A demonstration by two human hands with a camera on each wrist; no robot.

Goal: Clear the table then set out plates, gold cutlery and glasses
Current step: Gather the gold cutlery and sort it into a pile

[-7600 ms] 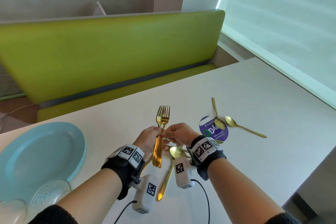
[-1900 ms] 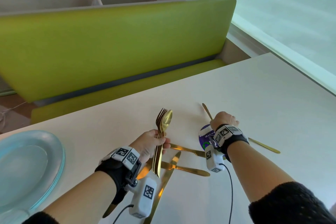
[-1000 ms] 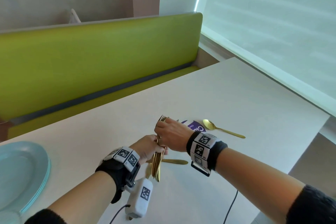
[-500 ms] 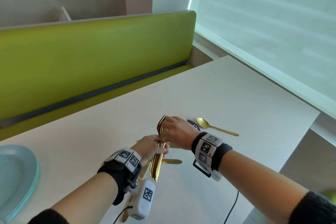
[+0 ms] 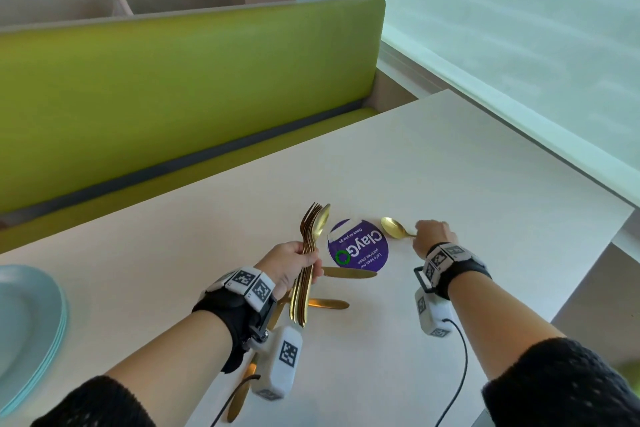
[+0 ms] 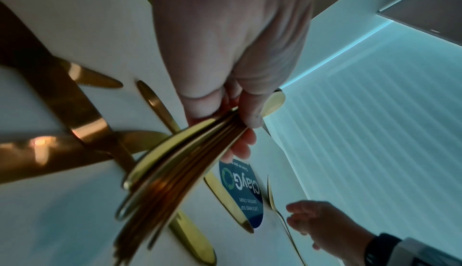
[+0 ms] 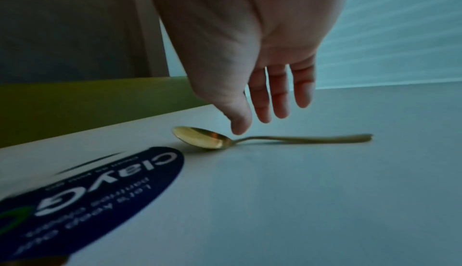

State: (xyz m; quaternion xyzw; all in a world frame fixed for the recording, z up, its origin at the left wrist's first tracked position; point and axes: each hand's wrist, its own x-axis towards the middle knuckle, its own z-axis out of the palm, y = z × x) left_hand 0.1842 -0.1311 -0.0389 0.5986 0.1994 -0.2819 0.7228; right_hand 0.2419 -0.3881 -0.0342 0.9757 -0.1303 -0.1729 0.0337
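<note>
A person is standing at a smooth white rectangular table [image 5: 450, 184] in a booth, with a long lime-green upholstered bench [image 5: 173, 87] running along its far side and a pale roller blind [image 5: 519, 28] glowing with daylight on the right. A beige wall is showing above the bench back.

The left hand [image 5: 289, 262] is gripping a bundle of gold metal forks and spoons [image 5: 306, 260], fingers and thumb wrapping round the handles, the tines and a spoon bowl pointing away toward the bench. Under and beside that bundle, several gold table knives [image 5: 346, 273] are lying loose and crossed on the tabletop.

The right hand [image 5: 431, 236] is hovering over a single gold teaspoon [image 7: 207, 138] lying flat on the table, bowl toward a round purple sticker printed "ClayGo" [image 5: 358, 248]. In the right wrist view the fingers [image 7: 280, 96] are hanging straight and relaxed, the thumb tip sitting just above the spoon's neck; whether it is touching the metal cannot be told. The hand is holding nothing.

At the left edge a stack of pale blue round plates [image 5: 31, 322] is resting on the table, well apart from the cutlery.
</note>
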